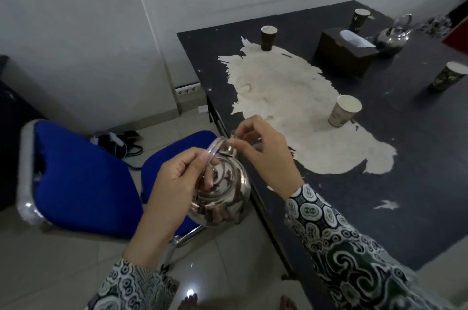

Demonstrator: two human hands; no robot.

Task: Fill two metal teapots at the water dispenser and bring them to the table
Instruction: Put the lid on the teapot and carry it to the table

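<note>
Both hands grip one metal teapot [222, 198] beside the table [417, 183]: left hand [174, 183] and right hand [263, 155] pinch its upright handle; spout direction unclear.

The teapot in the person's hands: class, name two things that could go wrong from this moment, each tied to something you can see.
1. The teapot hangs off the table's edge, over the blue chair and floor, held only by fingers of the left hand and right hand at its handle; a slip might drop it.
2. Setting it down, it could knock the nearest paper cup.
</note>
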